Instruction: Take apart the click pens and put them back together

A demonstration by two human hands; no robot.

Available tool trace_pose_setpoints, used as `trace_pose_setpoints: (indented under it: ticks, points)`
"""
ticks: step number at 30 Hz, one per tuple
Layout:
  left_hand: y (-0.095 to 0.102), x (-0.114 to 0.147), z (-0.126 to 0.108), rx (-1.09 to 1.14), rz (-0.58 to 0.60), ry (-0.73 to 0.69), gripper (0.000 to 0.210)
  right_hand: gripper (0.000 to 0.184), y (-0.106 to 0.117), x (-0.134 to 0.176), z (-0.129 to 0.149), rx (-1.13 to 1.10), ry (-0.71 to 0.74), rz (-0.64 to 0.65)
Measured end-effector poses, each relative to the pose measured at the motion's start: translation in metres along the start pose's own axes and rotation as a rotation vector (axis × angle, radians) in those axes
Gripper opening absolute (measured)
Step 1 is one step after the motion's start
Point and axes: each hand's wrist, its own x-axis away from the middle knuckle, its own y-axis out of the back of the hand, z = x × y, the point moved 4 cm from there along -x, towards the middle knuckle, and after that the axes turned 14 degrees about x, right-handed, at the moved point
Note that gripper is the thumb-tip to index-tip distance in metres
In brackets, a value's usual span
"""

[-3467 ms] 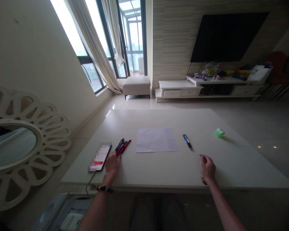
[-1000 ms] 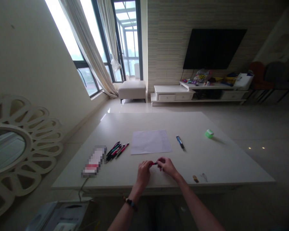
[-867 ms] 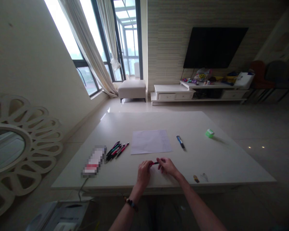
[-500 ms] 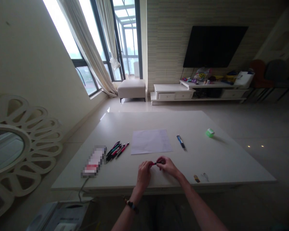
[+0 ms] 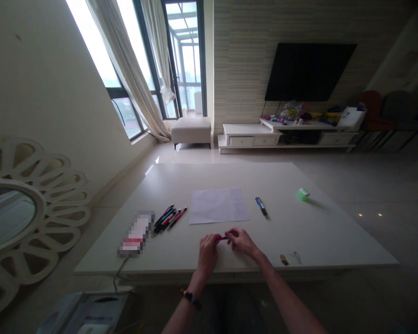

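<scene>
Near the front edge of the white table (image 5: 264, 178), my two hands meet over a pen (image 5: 224, 238), dark with some red or pink. My left hand (image 5: 209, 250) is closed around one end of it. The fingers of my right hand (image 5: 242, 241) pinch the other end; much of the pen is hidden by the fingers. Beyond my hands lies a white sheet of paper (image 5: 218, 206). Left of the paper is a loose pile of several pens (image 5: 167, 219). On the right, two pens (image 5: 262, 207) lie side by side.
A phone-like device (image 5: 135, 234), blurred out, lies at the left with a cable (image 5: 116, 276) running off the edge. A small green-and-white object (image 5: 303, 194) stands at the right. Two small items (image 5: 284, 260) lie by the front edge. A round mirror (image 5: 38, 208) is at far left.
Both hands stay at almost the same spot with the pen. My right fingers have shifted slightly around its end. The view has tilted a little.
</scene>
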Motion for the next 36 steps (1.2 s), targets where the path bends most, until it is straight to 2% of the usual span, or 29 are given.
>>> trace_pose_setpoints:
  ticks: [4,8,13,15,19,25,27,30,31,33,36]
  points:
    - [0.0,0.0,-0.001,0.006,-0.008,-0.013,0.018,0.033,0.002,0.001,0.0,-0.04,0.01,-0.035]
    - [0.001,0.0,-0.001,0.014,-0.032,-0.01,0.019,0.035,0.0,0.0,-0.002,-0.026,-0.018,-0.008]
    - [0.003,0.0,0.004,0.07,-0.073,0.038,0.018,0.031,0.016,0.001,0.006,-0.048,0.057,-0.186]
    - [0.005,-0.001,0.006,0.13,-0.096,0.067,0.019,0.032,0.022,0.001,0.01,-0.052,0.055,-0.217]
    - [0.003,-0.003,0.004,0.289,-0.079,0.102,0.028,0.033,0.025,0.001,0.022,-0.082,0.067,-0.223]
    - [-0.01,-0.006,-0.005,0.395,-0.075,0.166,0.037,0.034,0.014,-0.003,0.054,-0.175,0.173,-0.152]
    - [-0.013,-0.004,-0.004,0.39,-0.095,0.188,0.036,0.034,0.022,-0.005,0.062,-0.19,0.197,-0.217]
    - [-0.015,-0.002,0.001,0.373,-0.132,0.202,0.033,0.04,0.048,-0.008,0.062,-0.227,0.181,-0.44]
    - [-0.015,-0.001,0.003,0.375,-0.139,0.196,0.032,0.042,0.056,-0.009,0.057,-0.214,0.155,-0.498]
    - [-0.015,0.0,0.004,0.386,-0.148,0.177,0.03,0.044,0.066,-0.01,0.042,-0.089,0.083,-0.534]
    - [-0.015,0.0,0.006,0.38,-0.157,0.186,0.03,0.036,0.059,-0.009,0.012,0.269,-0.042,-0.445]
